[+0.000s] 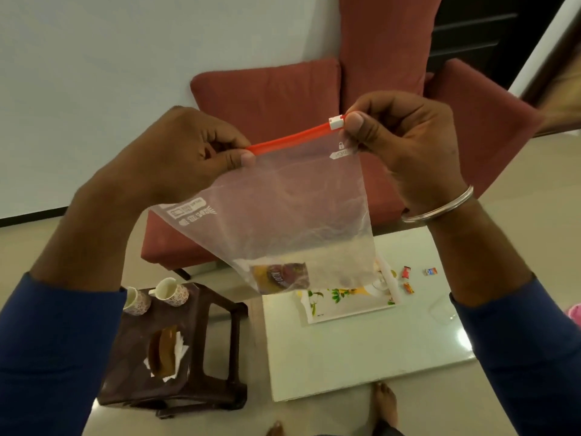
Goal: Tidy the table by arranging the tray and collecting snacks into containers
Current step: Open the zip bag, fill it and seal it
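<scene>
Both hands [176, 152] pinching bag [292, 215], zip strip [289, 138] rising rightward, apparently closed.

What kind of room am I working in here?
Most likely a home living room: a red cushioned sofa, a low white coffee table and a dark plastic stool holding floral cups.

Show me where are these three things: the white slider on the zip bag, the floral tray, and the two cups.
white slider [336, 123], head view, middle of the clip on the red zip strip.
floral tray [345, 305], head view, bare part of its near side.
two cups [171, 291], head view, side of the right cup.
</scene>
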